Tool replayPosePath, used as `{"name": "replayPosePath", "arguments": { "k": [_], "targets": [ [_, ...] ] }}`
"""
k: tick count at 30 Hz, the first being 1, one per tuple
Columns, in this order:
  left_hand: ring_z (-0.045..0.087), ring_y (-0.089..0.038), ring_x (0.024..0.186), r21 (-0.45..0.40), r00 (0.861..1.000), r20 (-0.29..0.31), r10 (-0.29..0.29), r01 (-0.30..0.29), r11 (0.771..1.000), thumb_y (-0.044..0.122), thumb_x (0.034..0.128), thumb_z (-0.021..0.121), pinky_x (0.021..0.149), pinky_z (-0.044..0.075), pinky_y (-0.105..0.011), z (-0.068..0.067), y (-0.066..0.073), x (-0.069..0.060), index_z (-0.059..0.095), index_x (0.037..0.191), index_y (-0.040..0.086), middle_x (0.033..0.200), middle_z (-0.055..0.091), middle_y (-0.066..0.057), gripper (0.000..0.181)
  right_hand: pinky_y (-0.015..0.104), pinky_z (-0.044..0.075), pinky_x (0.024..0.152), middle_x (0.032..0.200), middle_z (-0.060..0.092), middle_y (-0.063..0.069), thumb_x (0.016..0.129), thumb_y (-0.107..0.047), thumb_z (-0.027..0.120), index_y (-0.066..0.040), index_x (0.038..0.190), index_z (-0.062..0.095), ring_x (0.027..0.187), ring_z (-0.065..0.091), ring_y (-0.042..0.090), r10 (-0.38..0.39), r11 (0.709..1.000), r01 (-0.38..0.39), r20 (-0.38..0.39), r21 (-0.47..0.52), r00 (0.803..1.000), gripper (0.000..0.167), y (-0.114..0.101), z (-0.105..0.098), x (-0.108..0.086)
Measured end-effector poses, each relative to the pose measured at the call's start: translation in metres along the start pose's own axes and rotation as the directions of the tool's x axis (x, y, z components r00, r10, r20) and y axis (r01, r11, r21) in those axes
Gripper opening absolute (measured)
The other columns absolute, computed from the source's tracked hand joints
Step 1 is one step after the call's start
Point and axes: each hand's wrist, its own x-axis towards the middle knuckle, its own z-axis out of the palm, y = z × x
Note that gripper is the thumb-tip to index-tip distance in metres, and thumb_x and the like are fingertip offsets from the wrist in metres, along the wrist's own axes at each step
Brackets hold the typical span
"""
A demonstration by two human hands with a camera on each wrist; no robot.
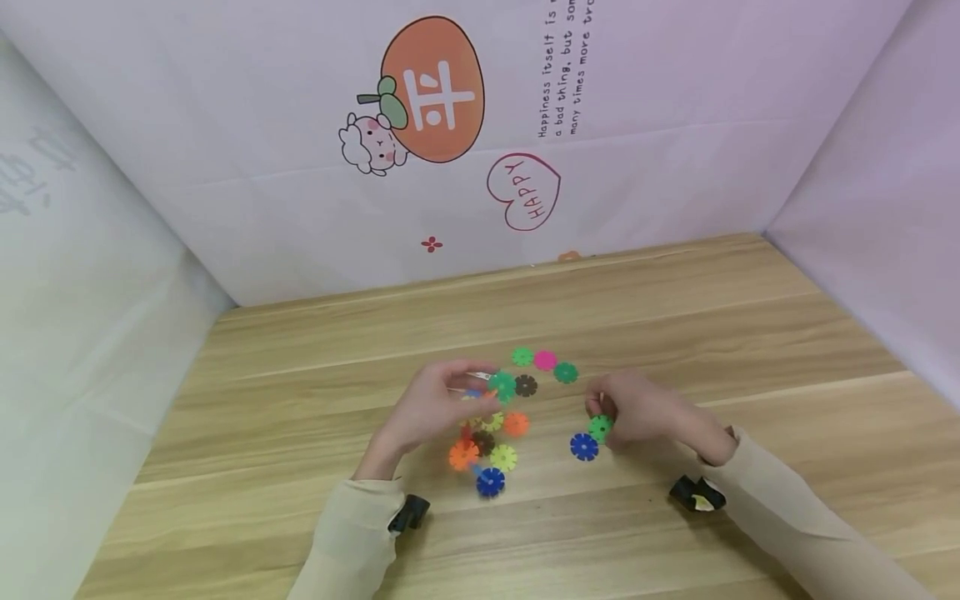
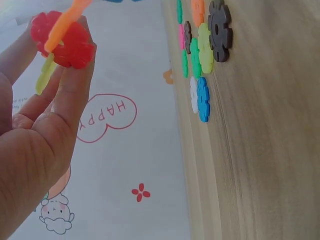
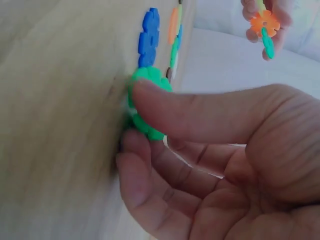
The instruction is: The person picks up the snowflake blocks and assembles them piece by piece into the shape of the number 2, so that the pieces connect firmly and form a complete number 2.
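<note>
One disc chain (image 2: 76, 46) in left hand (image 1: 433, 404), long axis roughly front-to-back.

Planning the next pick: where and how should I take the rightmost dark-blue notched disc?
Probably pinch the dark-blue notched disc by its rim, from above on the near left: it lies flat, and the green disc crowds its far right.

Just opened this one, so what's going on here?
At a wood-grain table, a person's left hand holds up a joined cluster of red, orange and yellow notched plastic discs. The right hand pinches a bright green notched plastic disc close to the table, next to a dark blue notched disc. More discs lie about, including a pink notched disc.
</note>
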Motion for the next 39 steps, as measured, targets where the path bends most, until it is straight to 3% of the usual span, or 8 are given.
{"name": "replayPosePath", "arguments": {
  "k": [3,8,13,17,25,33,39],
  "targets": [
    [0.063,-0.019,0.102,0.017,1.0,-0.007,0.011,-0.011,1.0,0.023,0.085,0.074,0.08,0.054,-0.036,-0.001,0.0,0.0,0.064,0.122,0.019,0.109,0.068,0.0,0.039,0.03,0.048,0.064,0.079,0.058,0.0,0.071,0.007,0.068,-0.011,0.08,0.054,0.074,0.054,0.015,-0.001,1.0,0.002,-0.025,0.02,1.0,0.025,-0.004,-0.004,0.002],
    [0.062,-0.019,0.099,0.04,1.0,-0.023,0.022,-0.021,0.999,0.024,0.0881,0.071,0.08,0.053,-0.037,-0.001,0.0,0.0,0.063,0.125,0.021,0.106,0.067,0.0,0.038,0.034,0.055,0.071,0.087,0.065,0.004,0.08,0.001,0.068,-0.006,0.087,0.06,0.083,0.062,0.02,-0.082,0.993,0.094,-0.156,0.069,0.984,0.013,-0.021,-0.009,0.013],
    [0.064,-0.019,0.097,0.022,0.999,-0.038,0.018,-0.017,1.0,0.024,0.089,0.07,0.08,0.053,-0.038,-0.005,0.002,-0.001,0.064,0.124,0.02,0.099,0.069,-0.003,0.036,0.028,0.053,0.064,0.081,0.066,-0.001,0.083,-0.007,0.073,-0.006,0.092,0.067,0.072,0.062,0.012,-0.171,0.979,0.196,-0.307,0.054,0.936,0.011,-0.043,-0.006,0.027],
    [0.065,-0.027,0.097,-0.011,0.998,-0.069,0.004,-0.004,1.0,0.024,0.0894,0.069,0.084,0.051,-0.042,-0.01,0.004,-0.003,0.063,0.124,0.02,0.096,0.071,-0.004,0.035,0.025,0.051,0.057,0.074,0.066,-0.003,0.081,-0.005,0.074,-0.007,0.087,0.068,0.064,0.06,0.008,-0.221,0.963,0.263,-0.38,0.062,0.898,0.009,-0.056,0.0,0.036],
    [0.066,-0.033,0.097,-0.016,0.996,-0.089,0.009,-0.011,1.0,0.027,0.0897,0.069,0.082,0.051,-0.042,-0.017,0.002,-0.002,0.061,0.126,0.012,0.101,0.071,-0.011,0.04,0.024,0.055,0.062,0.076,0.068,0.0,0.08,0.002,0.072,-0.005,0.085,0.068,0.067,0.063,0.01,-0.26,0.936,0.332,-0.407,0.116,0.876,0.01,-0.067,0.004,0.045],
    [0.065,-0.033,0.097,-0.019,0.998,-0.063,-0.01,0.008,1.0,0.027,0.0899,0.069,0.084,0.05,-0.043,-0.015,0.0,0.0,0.061,0.127,0.015,0.101,0.071,-0.014,0.04,0.021,0.055,0.059,0.074,0.069,0.003,0.079,0.004,0.072,-0.001,0.086,0.069,0.064,0.065,0.01,-0.329,0.909,0.404,-0.415,0.105,0.848,0.01,-0.068,0.008,0.046],
    [0.065,-0.034,0.098,-0.028,0.999,-0.049,0.013,-0.014,1.0,0.024,0.0906,0.068,0.087,0.05,-0.046,-0.013,-0.001,0.0,0.061,0.126,0.013,0.102,0.071,-0.015,0.038,0.021,0.054,0.058,0.075,0.069,0.005,0.079,0.006,0.071,-0.001,0.085,0.069,0.064,0.065,0.011,-0.348,0.904,0.418,-0.416,0.089,0.84,0.01,-0.069,0.01,0.046]
  ]
}}
